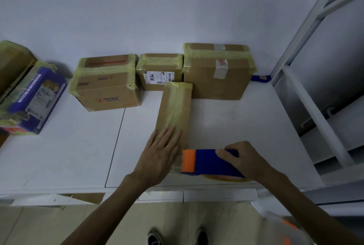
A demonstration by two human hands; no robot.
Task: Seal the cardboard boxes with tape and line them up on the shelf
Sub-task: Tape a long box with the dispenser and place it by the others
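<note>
A long narrow cardboard box (175, 110) lies on the white shelf surface (59, 156), a strip of yellowish tape running along its top. My left hand (161, 152) rests flat on its near end, fingers spread. My right hand (243, 161) grips a blue and orange tape dispenser (204, 163) at the box's near right corner, with the tape roll showing beneath it. Three taped cardboard boxes stand against the back wall: a left one (107, 85), a small middle one (159, 72) and a large right one (217, 71).
At far left lie a purple printed box (33, 99) wrapped in tape and a brown box (11, 63) behind it. A white metal rack frame (315, 95) rises on the right. A small blue object (260, 78) sits by the back right corner. My shoes (177, 238) show on the tiled floor below.
</note>
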